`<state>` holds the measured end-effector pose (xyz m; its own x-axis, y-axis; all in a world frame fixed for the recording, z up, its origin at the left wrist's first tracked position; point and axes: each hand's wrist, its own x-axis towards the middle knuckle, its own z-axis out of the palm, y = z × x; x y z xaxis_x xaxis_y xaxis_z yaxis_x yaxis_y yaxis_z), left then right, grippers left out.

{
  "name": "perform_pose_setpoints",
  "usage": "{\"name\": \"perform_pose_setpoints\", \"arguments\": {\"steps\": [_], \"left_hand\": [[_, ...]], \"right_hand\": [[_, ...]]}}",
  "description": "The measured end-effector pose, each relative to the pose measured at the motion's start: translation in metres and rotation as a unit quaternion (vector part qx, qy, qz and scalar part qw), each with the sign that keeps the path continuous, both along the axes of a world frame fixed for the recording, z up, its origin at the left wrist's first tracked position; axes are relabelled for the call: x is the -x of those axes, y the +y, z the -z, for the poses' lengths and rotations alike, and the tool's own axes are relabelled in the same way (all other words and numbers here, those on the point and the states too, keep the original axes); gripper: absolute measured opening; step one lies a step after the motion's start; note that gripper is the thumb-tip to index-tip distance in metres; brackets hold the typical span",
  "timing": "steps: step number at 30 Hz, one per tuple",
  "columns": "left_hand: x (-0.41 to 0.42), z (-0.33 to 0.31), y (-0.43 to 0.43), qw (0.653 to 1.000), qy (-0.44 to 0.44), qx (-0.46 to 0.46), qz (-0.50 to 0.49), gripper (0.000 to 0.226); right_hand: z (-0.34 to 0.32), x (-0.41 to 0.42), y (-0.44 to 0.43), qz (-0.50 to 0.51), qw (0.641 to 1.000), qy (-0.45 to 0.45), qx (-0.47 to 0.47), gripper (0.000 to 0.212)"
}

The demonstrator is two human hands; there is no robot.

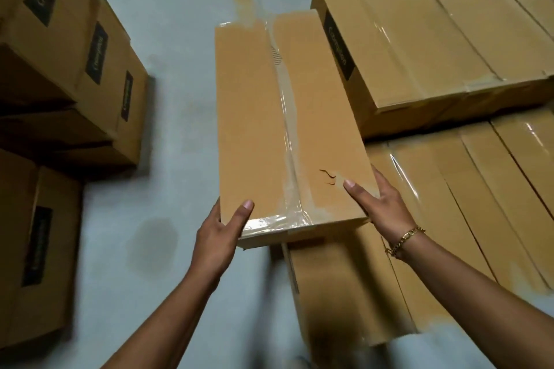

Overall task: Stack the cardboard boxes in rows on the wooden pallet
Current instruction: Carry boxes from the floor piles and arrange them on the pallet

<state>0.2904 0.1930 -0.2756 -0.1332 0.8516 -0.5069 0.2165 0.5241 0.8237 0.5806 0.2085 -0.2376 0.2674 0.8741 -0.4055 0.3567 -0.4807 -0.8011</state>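
The left hand (pixel 218 237) grips the near left corner of the box (pixel 263 117): its thumb lies flat on the top face and the fingers go out of sight down the side. The right hand (pixel 383 207), with a gold bracelet (pixel 404 241) at the wrist, holds the near right corner the same way, thumb on top and fingers curled round the right edge.

The box is held between both hands, its near end over the low boxes (pixel 479 189) on the right and the rest of it over the grey floor (pixel 174 99). Its long axis runs nearly straight away from the person, top face up, with clear tape (pixel 284 117) along the middle seam. Small dark scribbles sit near the right thumb; they cannot be read.

Farther right, a second layer (pixel 449 39) lies on the low boxes. Its end carries a black label (pixel 338 51) with pale writing, roughly "Compton", blurred. The left stack (pixel 60 54) bears similar labels, unreadable.
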Motion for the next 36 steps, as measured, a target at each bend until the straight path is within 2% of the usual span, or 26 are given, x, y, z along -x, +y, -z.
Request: {"name": "perform_pose_setpoints", "arguments": {"steps": [2,8,11,13,18,20,23,25,29,32,36], "left_hand": [[-0.027,0.006,-0.017,1.000,-0.009,0.009,0.009,0.070],[-0.091,0.022,-0.048,0.999,0.012,0.026,0.026,0.052],[-0.115,0.020,-0.054,0.999,0.034,0.029,0.025,0.049],[-0.128,0.024,-0.058,0.997,0.048,0.041,0.036,0.049],[-0.152,0.028,-0.066,0.994,0.059,0.067,0.061,0.049],[-0.151,0.031,-0.065,0.993,0.056,0.076,0.073,0.065],[-0.146,0.031,-0.066,0.987,0.062,0.079,0.129,0.106],[-0.142,0.031,-0.063,0.979,0.085,0.080,0.164,0.117],[-0.136,0.029,-0.049,0.975,0.125,0.055,0.175,0.122],[-0.134,0.031,-0.024,0.979,0.126,0.047,0.150,0.117],[-0.128,0.038,0.023,0.982,0.112,0.020,0.149,0.114]], "right_hand": [[0.003,-0.027,-0.014,-0.002,1.000,-0.003,0.005,0.069],[0.033,-0.097,-0.034,-0.029,0.998,-0.011,0.055,0.074],[0.040,-0.119,-0.039,-0.073,0.995,0.002,0.061,0.074],[0.052,-0.137,-0.043,-0.107,0.991,0.003,0.081,0.084],[0.074,-0.176,-0.049,-0.196,0.974,0.011,0.117,0.124],[0.076,-0.182,-0.046,-0.247,0.960,-0.005,0.132,0.130],[0.084,-0.185,-0.046,-0.286,0.946,-0.074,0.137,0.135],[0.090,-0.185,-0.043,-0.298,0.936,-0.156,0.108,0.135],[0.087,-0.184,-0.032,-0.325,0.903,-0.264,0.093,0.135],[0.085,-0.179,-0.015,-0.291,0.888,-0.352,0.049,0.131],[0.081,-0.170,0.032,-0.255,0.877,-0.406,0.035,0.129]]}}
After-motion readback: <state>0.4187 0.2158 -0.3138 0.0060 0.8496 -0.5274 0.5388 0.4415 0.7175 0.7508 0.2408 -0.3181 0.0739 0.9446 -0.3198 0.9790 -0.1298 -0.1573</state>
